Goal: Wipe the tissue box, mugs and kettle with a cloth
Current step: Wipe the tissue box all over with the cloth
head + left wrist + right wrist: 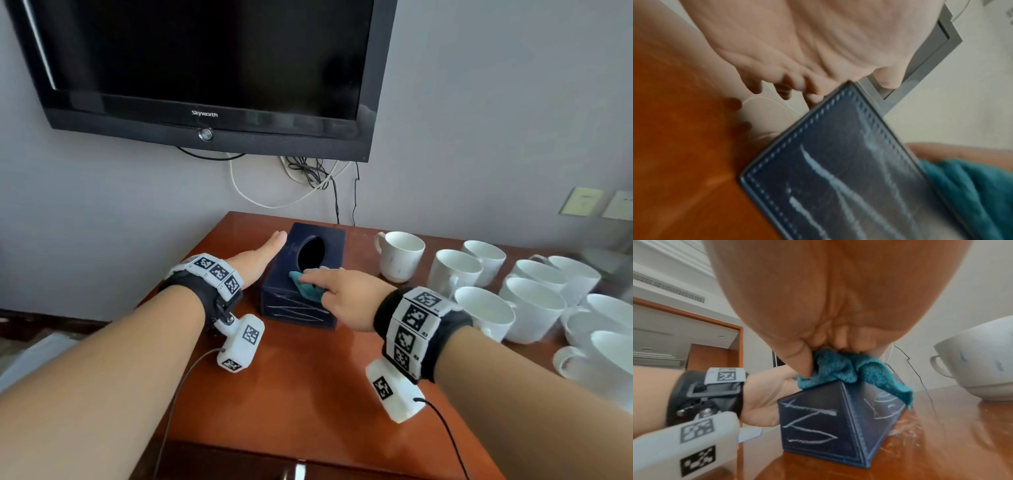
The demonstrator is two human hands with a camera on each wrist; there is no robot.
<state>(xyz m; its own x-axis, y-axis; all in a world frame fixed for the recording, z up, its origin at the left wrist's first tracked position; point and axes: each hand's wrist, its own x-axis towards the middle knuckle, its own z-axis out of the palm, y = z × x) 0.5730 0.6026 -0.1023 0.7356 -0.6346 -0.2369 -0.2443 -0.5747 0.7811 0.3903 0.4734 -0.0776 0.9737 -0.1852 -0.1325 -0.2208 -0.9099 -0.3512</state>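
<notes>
A dark blue tissue box [294,308] with white scribbles on its sides stands on the wooden table [308,377]. My left hand [263,253] lies flat against the box's left side, fingers straight. My right hand [346,291] grips a bunched teal cloth [306,287] and presses it on the box's top front edge, beside the round opening. In the right wrist view the thumb and fingers pinch the cloth [838,368] on the corner of the box [813,418]. The left wrist view shows the box side [838,178] and the cloth [962,186]. Several white mugs [531,308] stand to the right. No kettle is in view.
A black television [205,68] hangs on the wall above the table, with loose cables [308,181] dangling behind the box. One mug [400,255] stands closest to the box's right side. Wall sockets [582,202] are at the far right.
</notes>
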